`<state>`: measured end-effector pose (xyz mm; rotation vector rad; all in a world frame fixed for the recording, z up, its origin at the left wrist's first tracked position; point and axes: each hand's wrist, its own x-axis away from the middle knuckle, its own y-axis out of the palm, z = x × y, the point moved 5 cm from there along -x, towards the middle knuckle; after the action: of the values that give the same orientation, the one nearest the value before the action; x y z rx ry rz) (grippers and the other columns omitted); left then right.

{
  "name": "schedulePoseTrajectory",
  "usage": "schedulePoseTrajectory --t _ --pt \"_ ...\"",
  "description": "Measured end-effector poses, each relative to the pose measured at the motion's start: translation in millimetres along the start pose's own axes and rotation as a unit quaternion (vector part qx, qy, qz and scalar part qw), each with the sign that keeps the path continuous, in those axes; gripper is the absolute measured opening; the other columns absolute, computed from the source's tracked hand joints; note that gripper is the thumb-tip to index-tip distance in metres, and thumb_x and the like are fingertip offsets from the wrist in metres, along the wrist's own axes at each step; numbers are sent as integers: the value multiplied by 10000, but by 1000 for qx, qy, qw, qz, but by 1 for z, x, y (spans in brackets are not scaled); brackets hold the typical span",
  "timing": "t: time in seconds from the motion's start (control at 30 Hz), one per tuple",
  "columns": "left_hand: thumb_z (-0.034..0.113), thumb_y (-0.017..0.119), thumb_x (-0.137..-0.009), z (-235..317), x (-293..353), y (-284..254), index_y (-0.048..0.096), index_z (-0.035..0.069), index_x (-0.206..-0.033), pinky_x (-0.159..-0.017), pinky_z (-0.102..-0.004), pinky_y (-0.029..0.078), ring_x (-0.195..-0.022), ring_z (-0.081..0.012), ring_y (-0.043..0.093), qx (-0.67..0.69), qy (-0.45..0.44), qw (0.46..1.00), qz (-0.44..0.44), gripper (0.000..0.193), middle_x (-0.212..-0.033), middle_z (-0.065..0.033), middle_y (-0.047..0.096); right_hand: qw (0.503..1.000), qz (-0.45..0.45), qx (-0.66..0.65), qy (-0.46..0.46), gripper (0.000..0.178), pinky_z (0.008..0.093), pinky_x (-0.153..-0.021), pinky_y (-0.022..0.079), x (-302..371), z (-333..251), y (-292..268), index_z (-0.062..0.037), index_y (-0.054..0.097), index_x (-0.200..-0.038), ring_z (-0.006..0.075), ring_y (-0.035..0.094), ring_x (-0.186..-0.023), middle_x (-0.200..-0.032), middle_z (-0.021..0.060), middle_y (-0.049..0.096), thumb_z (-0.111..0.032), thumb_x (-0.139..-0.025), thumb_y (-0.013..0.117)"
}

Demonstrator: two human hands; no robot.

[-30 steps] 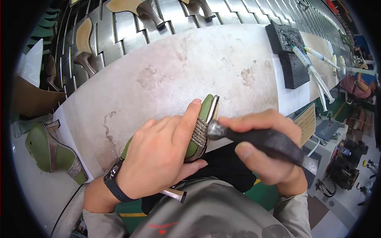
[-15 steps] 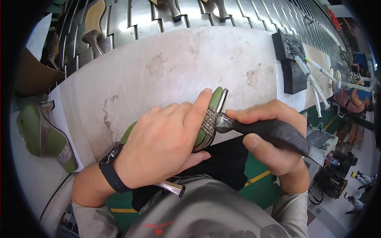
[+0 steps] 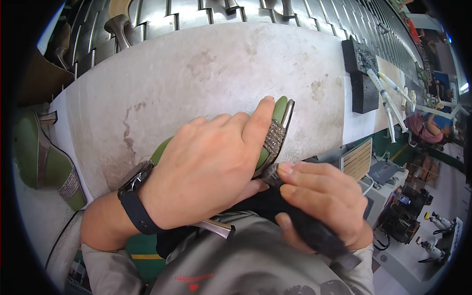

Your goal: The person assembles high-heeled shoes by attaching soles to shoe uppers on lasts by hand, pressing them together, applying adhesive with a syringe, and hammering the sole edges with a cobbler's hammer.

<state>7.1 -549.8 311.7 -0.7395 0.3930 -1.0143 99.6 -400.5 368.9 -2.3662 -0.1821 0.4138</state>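
A green high-heeled sandal with a sparkling strap lies tilted at the near edge of the worktable. My left hand is clasped over its middle, hiding much of it. Its slim metallic heel pokes out below my wrist. In my right hand, a tool with a dark curved handle is gripped; its rounded grey head is near the sole edge beside the strap, and I cannot tell whether they touch. A matching green sandal rests at the far left.
Beyond the stained worktable runs a metal slat conveyor carrying shoe parts. Black blocks and syringes sit at the right. Another person is farther right. Brown board stands at left.
My right hand and the tool have swung down and toward me, the handle now slanting to the lower right. The held sandal has shifted slightly up and right in view.
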Motion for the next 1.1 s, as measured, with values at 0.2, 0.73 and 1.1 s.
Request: schedulePoseTrajectory --t 0.2,0.73,1.1 --pt "224 903 -757 3 0 1 338 -54 -1614 -809 -488 555 -939 -420 686 1 1 1000 9 1063 -1072 -222 683 993 67 87 -45 313 389 -812 677 23 -24 36 63 754 -1028 363 767 -902 -1069 245 765 -86 -770 850" --pt "244 933 -733 -10 4 -4 380 -45 -1586 -846 -505 563 -1005 -481 697 11 -79 997 25 1056 -1128 -275 706 926 209 -234 209 272 322 -934 586 25 27 15 46 707 -1195 224 761 -1057 -1197 201 780 13 -929 754" --pt "314 935 -733 -17 16 -14 594 -28 -1414 -904 -481 561 -1032 -468 694 37 -32 998 26 834 -1143 -263 714 985 147 -38 84 375 422 -1051 573 24 -16 19 38 679 -1212 389 735 -1208 -1268 268 740 58 -855 791"
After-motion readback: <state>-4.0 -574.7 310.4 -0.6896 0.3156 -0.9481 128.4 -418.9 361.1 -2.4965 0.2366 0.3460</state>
